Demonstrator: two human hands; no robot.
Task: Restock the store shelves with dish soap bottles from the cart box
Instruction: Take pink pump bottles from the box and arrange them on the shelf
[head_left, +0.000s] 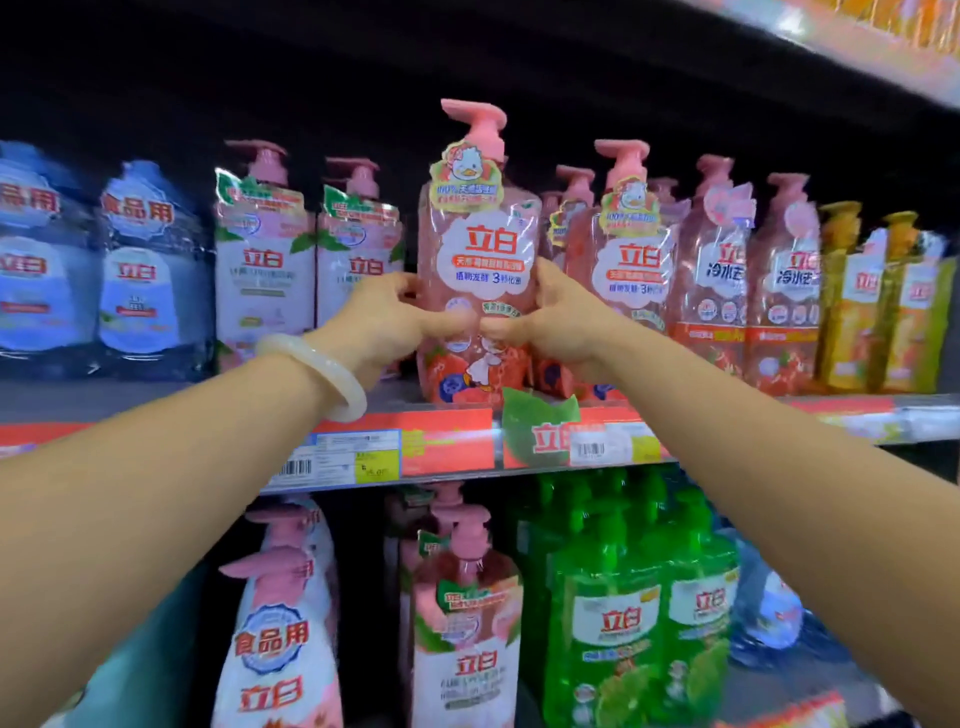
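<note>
A pink dish soap bottle (478, 249) with a pink pump top and a duck label stands upright at the front of the upper shelf (447, 441). My left hand (384, 322) grips its left side and my right hand (550, 322) grips its right side, thumbs meeting on the front label. A pale bangle sits on my left wrist. The bottle's base is at the shelf edge; I cannot tell whether it rests on the shelf.
Matching pink bottles (628, 249) stand right of it, white-pink ones (265, 260) to the left, blue ones (140, 270) far left, yellow ones (883, 306) far right. Below are green bottles (644, 613) and more pink pump bottles (467, 623). Another shelf (883, 41) hangs overhead.
</note>
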